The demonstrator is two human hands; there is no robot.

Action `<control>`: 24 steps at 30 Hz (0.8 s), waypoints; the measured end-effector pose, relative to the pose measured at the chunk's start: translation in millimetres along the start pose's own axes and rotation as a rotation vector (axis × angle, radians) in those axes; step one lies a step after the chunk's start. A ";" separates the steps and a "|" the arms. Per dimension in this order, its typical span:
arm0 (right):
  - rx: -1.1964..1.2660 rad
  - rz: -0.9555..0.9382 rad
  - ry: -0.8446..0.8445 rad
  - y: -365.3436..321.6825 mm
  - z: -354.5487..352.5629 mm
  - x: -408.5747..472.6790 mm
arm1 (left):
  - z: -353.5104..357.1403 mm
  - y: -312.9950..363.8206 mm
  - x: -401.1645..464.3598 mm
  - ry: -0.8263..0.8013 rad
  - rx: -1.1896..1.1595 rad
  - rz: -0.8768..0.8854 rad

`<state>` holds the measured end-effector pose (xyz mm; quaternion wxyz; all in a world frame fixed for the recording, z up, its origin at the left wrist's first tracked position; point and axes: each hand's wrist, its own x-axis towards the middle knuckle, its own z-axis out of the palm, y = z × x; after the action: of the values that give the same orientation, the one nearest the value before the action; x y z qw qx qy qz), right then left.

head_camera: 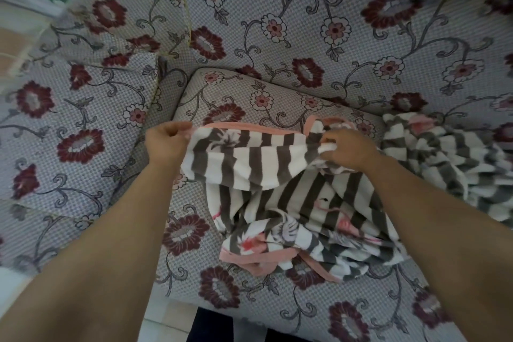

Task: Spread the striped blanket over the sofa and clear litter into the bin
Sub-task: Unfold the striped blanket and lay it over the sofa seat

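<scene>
The striped blanket point(277, 175), grey and white with a pink border and pink prints, lies bunched on the seat cushion of the floral sofa point(236, 300). My left hand point(166, 139) pinches the blanket's pink-edged corner at the left. My right hand point(347, 148) grips a fold of the same top edge further right. The stretch between both hands is lifted and pulled fairly taut. More of the blanket trails in a heap to the right, against the backrest. No litter and no bin are in view.
The sofa's backrest point(305, 22) rises behind the blanket and its padded armrest point(83, 105) stands at the left. A strip of pale floor point(166, 322) shows below the seat's front edge. A blurred pale surface lies at the far left.
</scene>
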<state>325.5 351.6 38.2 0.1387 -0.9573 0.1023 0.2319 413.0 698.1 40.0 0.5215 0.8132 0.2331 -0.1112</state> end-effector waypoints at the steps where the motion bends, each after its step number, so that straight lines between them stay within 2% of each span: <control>1: -0.031 -0.002 0.154 -2.6 -6.1 0.5 | -1.9 6.8 -0.6 -0.004 0.028 0.033; 3: 0.065 -0.006 0.406 -8.3 -21.4 0.4 | -9.8 20.3 -0.5 0.049 0.126 0.122; 4: 0.144 -0.033 0.462 -10.9 -29.7 -0.5 | -16.2 27.6 -0.9 0.092 0.190 0.175; 6: 0.237 -0.086 0.421 -14.5 -47.0 -4.9 | -32.7 42.3 -1.5 0.163 0.297 0.277; 8: 0.239 -0.094 0.213 -18.3 -60.6 -10.9 | -50.0 49.5 2.2 0.192 0.500 0.403; 10: 0.150 -0.059 -0.168 -24.7 -70.9 -21.1 | -69.0 50.6 4.0 0.152 0.761 0.528; 12: 0.065 0.017 -0.523 -31.9 -77.4 -31.3 | -86.3 47.5 5.5 0.067 0.940 0.549; 14: 0.146 0.088 -0.698 -39.2 -80.5 -37.1 | -99.4 45.8 8.6 0.010 1.098 0.452; 17: 0.330 0.108 -0.806 -46.9 -82.3 -36.5 | -112.1 51.9 18.4 0.016 1.209 0.298; 19: 0.407 0.111 -0.748 -48.5 -79.8 -30.4 | -115.0 60.4 28.0 0.033 1.185 0.245; 24: 0.403 0.102 -0.291 -42.1 -55.0 9.5 | -90.6 76.5 70.3 0.086 0.950 0.191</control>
<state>367.6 372.7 89.8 0.3280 -0.8606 0.1738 0.3488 506.1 771.5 110.2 0.0906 0.9830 0.1020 -0.1232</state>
